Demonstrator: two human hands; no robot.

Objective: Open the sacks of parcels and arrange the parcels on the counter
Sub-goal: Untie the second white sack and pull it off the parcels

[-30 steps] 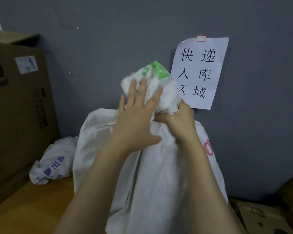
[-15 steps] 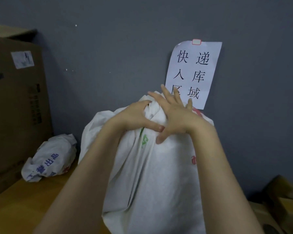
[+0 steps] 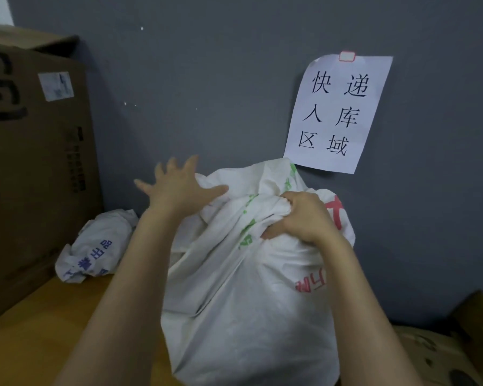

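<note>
A large white woven sack (image 3: 251, 310) with green and red print stands upright on the wooden counter (image 3: 39, 335) against the grey wall. My right hand (image 3: 301, 215) grips a bunch of the sack's fabric near its top. My left hand (image 3: 179, 188) is spread wide with straight fingers at the sack's upper left, its palm side on the fabric edge. The sack's contents are hidden.
A smaller crumpled white sack (image 3: 95, 252) with blue print lies on the counter at the left. A tall cardboard box (image 3: 31, 168) stands beside it. A paper sign (image 3: 338, 112) hangs on the wall. Cardboard boxes (image 3: 457, 352) sit low at the right.
The twisted neck of the sack has come down and loosened. My left hand let go and spread open to the left, while my right hand closed on the fabric at the top.
</note>
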